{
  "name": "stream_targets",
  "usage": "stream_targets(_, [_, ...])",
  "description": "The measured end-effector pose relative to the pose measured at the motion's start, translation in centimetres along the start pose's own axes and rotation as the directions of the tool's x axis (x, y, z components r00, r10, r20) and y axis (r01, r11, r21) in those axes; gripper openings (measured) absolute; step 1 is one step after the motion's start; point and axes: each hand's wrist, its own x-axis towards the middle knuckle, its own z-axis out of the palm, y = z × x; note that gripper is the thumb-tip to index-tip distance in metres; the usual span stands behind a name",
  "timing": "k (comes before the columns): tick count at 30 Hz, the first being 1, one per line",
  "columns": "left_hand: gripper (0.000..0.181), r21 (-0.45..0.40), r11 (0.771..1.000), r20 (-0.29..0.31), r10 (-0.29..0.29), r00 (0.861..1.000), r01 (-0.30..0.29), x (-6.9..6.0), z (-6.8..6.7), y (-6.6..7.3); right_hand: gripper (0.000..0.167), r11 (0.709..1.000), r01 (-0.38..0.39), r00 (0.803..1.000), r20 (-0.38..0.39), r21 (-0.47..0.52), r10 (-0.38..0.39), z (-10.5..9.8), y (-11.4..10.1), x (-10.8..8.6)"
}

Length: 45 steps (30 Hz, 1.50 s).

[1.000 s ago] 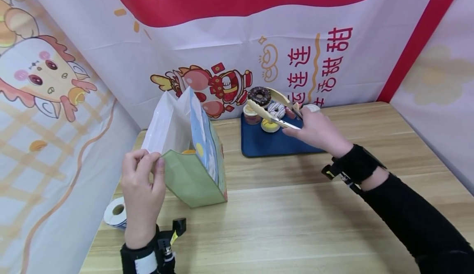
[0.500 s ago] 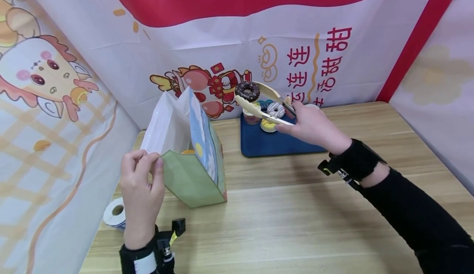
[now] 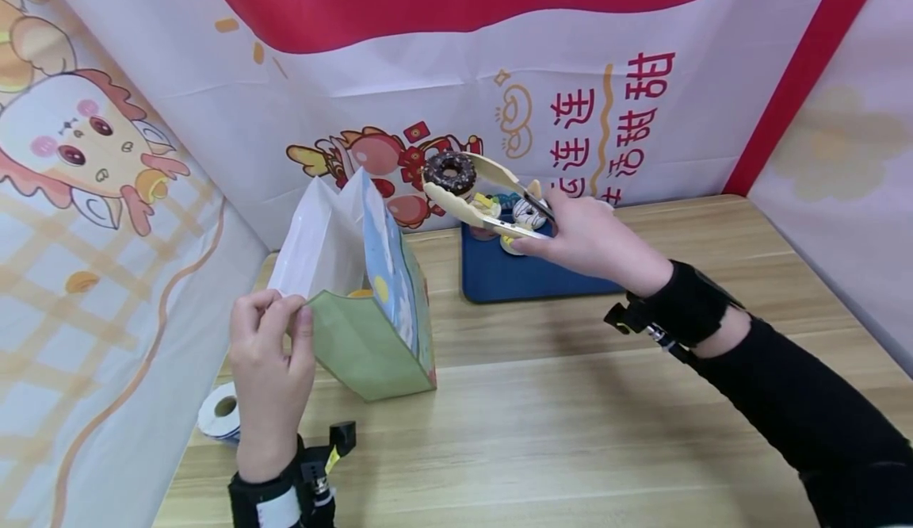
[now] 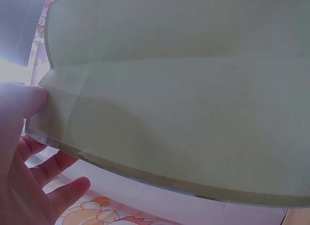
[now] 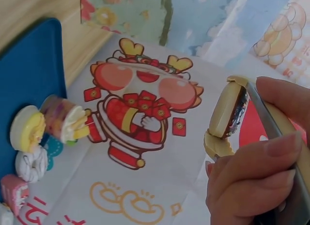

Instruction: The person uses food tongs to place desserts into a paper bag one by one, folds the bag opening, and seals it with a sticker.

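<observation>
A chocolate-topped donut (image 3: 450, 173) is held in the air between the cream tips of a pair of tongs (image 3: 509, 228). My right hand (image 3: 595, 239) grips the tongs by their metal handles; the right wrist view shows the donut (image 5: 227, 111) edge-on. At the left, my left hand (image 3: 273, 353) pinches the top edge of a paper bag (image 3: 371, 346), green on its near side, with a blue printed panel. The bag stands upright with its mouth spread, and something orange shows inside. In the left wrist view the bag's green side (image 4: 169, 123) fills most of the picture.
Behind the tongs lies a blue tray (image 3: 542, 278) with a white striped donut (image 5: 32, 164), a yellow-topped donut (image 5: 27, 129), a dessert cup (image 5: 63, 119) and a pink cake piece (image 5: 14, 193). A paper roll (image 3: 221, 413) stands left of my left hand. Printed cloth walls enclose the table.
My right hand has carried the tongs and chocolate donut up and left, away from the tray and closer to the bag. My left hand keeps its pinch on the bag's edge.
</observation>
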Motion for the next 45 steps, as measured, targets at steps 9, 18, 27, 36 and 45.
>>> stream_targets(9, [0.008,0.003,1.000,0.002,0.002,1.000,-0.002,-0.1,0.1,-0.3,0.067,0.999,0.035,0.999,0.015,-0.021,-0.035,-0.2,-1.9,-0.3])
stream_targets(18, [0.008,-0.006,1.000,-0.001,0.001,1.000,-0.001,0.0,0.3,-0.5,0.064,0.997,0.079,0.996,0.044,0.018,-0.079,-0.4,-3.7,-0.5])
stream_targets(27, [0.008,-0.004,1.000,0.003,0.001,1.000,-0.001,0.0,0.3,-0.5,0.062,0.993,0.113,0.990,0.084,0.047,-0.117,-0.6,-5.4,-1.0])
stream_targets(36, [0.008,-0.001,1.000,0.006,-0.012,1.000,0.012,-0.1,0.3,-0.4,0.060,0.985,0.167,0.982,0.090,0.032,-0.169,-0.6,-7.0,-1.0])
stream_targets(45, [0.007,0.005,1.000,0.005,-0.017,1.000,0.017,-0.1,0.2,-0.3,0.078,0.977,0.207,0.970,0.117,0.048,-0.212,-0.6,-8.2,-0.9])
